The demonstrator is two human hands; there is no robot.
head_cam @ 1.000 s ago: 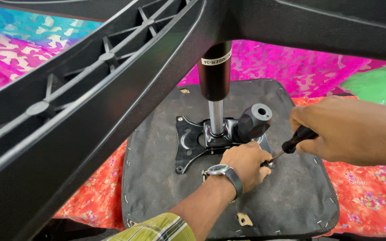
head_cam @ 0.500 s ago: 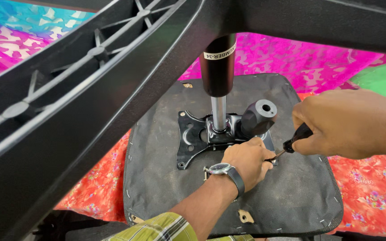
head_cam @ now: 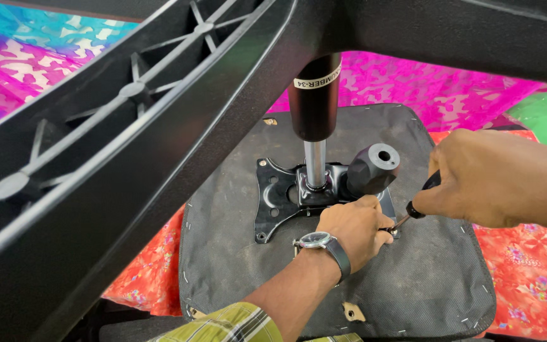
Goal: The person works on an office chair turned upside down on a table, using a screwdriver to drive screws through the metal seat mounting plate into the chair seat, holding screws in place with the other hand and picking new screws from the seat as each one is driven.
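Upturned chair seat, screwdriver at mounting plate

Right hand (head_cam: 498,180) fist-closed around the black-handled screwdriver (head_cam: 414,209); left hand (head_cam: 354,229) curled at its tip, beside the black mounting plate (head_cam: 273,196) at the centre of the seat underside (head_cam: 425,285). Since the earlier frame both hands hold their places; only the view has shifted slightly.

Access from above and left is blocked by the chair base (head_cam: 128,145) and gas cylinder (head_cam: 314,101). The knob (head_cam: 375,168) crowds the plate (head_cam: 273,196). Open seat underside (head_cam: 425,285) lies right and near.
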